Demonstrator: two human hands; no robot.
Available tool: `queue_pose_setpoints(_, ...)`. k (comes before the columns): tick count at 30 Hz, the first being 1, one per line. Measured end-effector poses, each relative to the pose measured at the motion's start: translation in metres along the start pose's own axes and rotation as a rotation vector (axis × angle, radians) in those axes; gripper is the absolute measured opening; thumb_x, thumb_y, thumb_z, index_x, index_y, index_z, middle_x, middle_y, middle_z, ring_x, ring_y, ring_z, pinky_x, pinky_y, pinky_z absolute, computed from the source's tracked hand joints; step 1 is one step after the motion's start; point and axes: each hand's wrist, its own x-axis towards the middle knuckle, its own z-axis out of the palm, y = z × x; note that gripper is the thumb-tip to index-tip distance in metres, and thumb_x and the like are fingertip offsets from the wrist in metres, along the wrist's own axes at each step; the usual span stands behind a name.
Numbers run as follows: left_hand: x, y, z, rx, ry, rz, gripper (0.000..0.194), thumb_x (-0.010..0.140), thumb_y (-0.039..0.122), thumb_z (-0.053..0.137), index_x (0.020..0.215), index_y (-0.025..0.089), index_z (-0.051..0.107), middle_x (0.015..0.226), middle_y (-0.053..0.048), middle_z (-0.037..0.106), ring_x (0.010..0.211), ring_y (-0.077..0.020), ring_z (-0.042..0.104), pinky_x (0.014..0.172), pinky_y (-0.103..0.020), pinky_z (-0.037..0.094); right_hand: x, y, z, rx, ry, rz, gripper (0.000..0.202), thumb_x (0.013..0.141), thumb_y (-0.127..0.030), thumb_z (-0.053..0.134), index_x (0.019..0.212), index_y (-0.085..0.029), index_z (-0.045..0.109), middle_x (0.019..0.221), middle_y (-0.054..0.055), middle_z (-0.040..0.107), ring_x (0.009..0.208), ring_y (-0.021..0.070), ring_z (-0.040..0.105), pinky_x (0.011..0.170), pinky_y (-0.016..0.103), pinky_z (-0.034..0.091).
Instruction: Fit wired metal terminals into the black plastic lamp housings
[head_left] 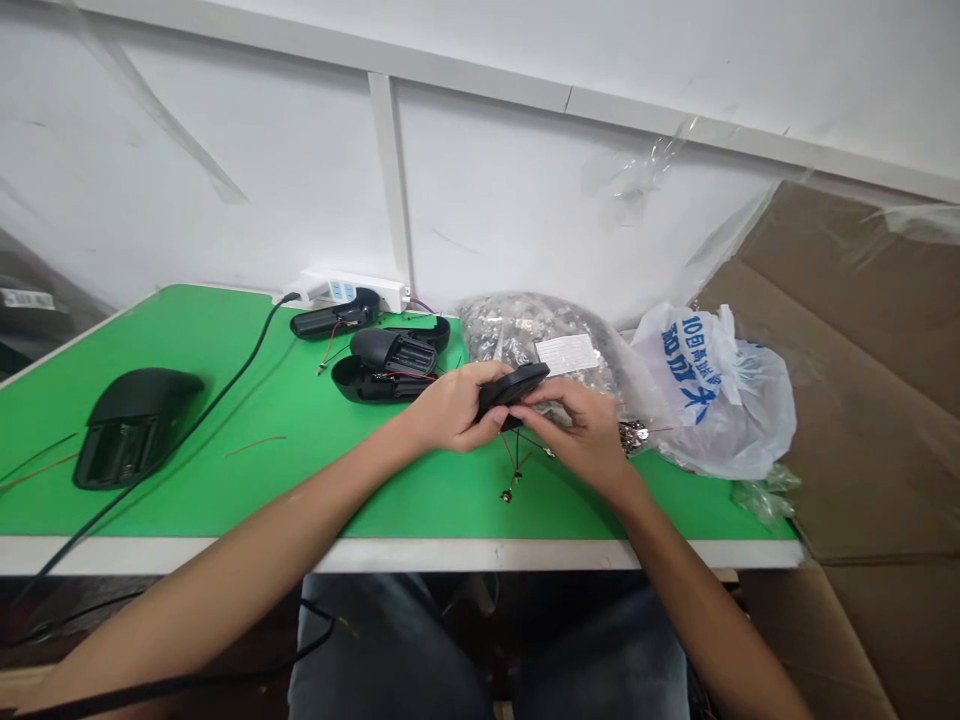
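Green tabletop (300, 490): black case (523, 380) held above, between front and back edges, left hand (459, 408) and right hand (589, 425) pinching it; wires (514, 462) dangle outside; other cases (346, 384) unclosed near back edge.

Black housing (514, 388) between left hand (466, 408) and right hand (581, 425) above green tabletop (300, 480).

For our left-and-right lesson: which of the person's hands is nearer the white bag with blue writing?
Right. The right hand is left of the white bag; the left hand is farther left, beyond the right one.
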Motion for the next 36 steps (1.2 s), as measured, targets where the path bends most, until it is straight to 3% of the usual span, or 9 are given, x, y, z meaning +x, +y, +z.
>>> queue_pose_setpoints(4, -0.002, -0.003, 0.001, -0.068, -0.024, 0.007, 0.039, 0.101, 0.049, 0.048, 0.117, 0.014, 0.055, 0.088, -0.005, 0.062, 0.074, -0.0185, 0.06, 0.073, -0.033, 0.052, -0.001, 0.0, 0.002, -0.041, -0.003, 0.001, 0.006, 0.096, -0.023, 0.072, 0.098, -0.025, 0.068, 0.093, 0.0, 0.078, 0.083, 0.0174, 0.073, 0.076, 0.032, 0.06)
queue_pose_setpoints(7, -0.006, -0.008, 0.009, -0.079, 0.093, 0.044, 0.042, 0.101, 0.049, 0.052, 0.127, 0.016, 0.044, 0.093, -0.004, 0.056, 0.072, -0.0165, 0.055, 0.067, -0.031, 0.048, -0.003, 0.003, 0.002, -0.128, -0.101, -0.111, 0.007, 0.099, -0.02, 0.066, 0.104, -0.024, 0.066, 0.094, 0.003, 0.076, 0.085, 0.0188, 0.071, 0.076, 0.033, 0.058)
queue_pose_setpoints(10, -0.009, -0.012, 0.019, -0.14, 0.222, 0.029, 0.049, 0.102, 0.052, 0.051, 0.136, 0.02, 0.036, 0.101, -0.004, 0.051, 0.081, -0.0177, 0.055, 0.07, -0.032, 0.048, -0.003, 0.003, 0.001, -0.193, -0.201, -0.216, 0.025, 0.101, -0.013, 0.056, 0.123, -0.022, 0.062, 0.102, 0.008, 0.074, 0.091, 0.0212, 0.069, 0.079, 0.037, 0.058)
queue_pose_setpoints(13, -0.009, -0.013, 0.024, -0.216, 0.288, -0.018, 0.053, 0.102, 0.057, 0.047, 0.141, 0.022, 0.034, 0.113, -0.008, 0.05, 0.096, -0.0217, 0.056, 0.08, -0.038, 0.052, -0.001, 0.0, -0.002, -0.179, -0.167, -0.203, 0.04, 0.101, -0.009, 0.049, 0.137, -0.023, 0.058, 0.108, 0.009, 0.07, 0.095, 0.0219, 0.067, 0.081, 0.039, 0.058)
queue_pose_setpoints(22, -0.008, -0.011, 0.023, -0.236, 0.231, 0.016, 0.055, 0.102, 0.053, 0.052, 0.144, 0.022, 0.033, 0.111, -0.008, 0.051, 0.095, -0.022, 0.056, 0.08, -0.039, 0.053, 0.001, -0.003, 0.001, 0.007, 0.051, -0.013, 0.009, 0.096, -0.019, 0.071, 0.103, -0.025, 0.069, 0.098, 0.003, 0.077, 0.089, 0.018, 0.074, 0.081, 0.036, 0.062)
queue_pose_setpoints(27, -0.007, -0.005, 0.024, -0.216, 0.255, 0.021, 0.054, 0.103, 0.049, 0.052, 0.146, 0.022, 0.032, 0.112, -0.008, 0.05, 0.095, -0.0213, 0.056, 0.081, -0.038, 0.053, 0.002, -0.005, 0.003, 0.052, 0.053, -0.021, 0.007, 0.093, -0.02, 0.077, 0.095, -0.025, 0.072, 0.09, 0.001, 0.078, 0.084, 0.017, 0.074, 0.077, 0.034, 0.063)
queue_pose_setpoints(32, -0.004, 0.001, 0.024, -0.216, 0.26, 0.037, 0.052, 0.104, 0.048, 0.05, 0.146, 0.023, 0.032, 0.111, -0.007, 0.051, 0.095, -0.0217, 0.057, 0.081, -0.038, 0.052, 0.001, -0.006, 0.003, 0.087, 0.034, -0.017, 0.008, 0.095, -0.019, 0.074, 0.097, -0.026, 0.072, 0.096, 0.001, 0.08, 0.088, 0.0177, 0.077, 0.08, 0.036, 0.064)
queue_pose_setpoints(36, -0.003, 0.002, 0.021, -0.167, 0.252, 0.081, 0.051, 0.104, 0.048, 0.049, 0.145, 0.022, 0.032, 0.108, -0.007, 0.05, 0.091, -0.0213, 0.056, 0.079, -0.038, 0.051, 0.002, -0.005, 0.002, 0.017, -0.008, -0.15, 0.013, 0.096, -0.014, 0.07, 0.1, -0.026, 0.071, 0.096, 0.002, 0.079, 0.09, 0.0178, 0.075, 0.08, 0.036, 0.062)
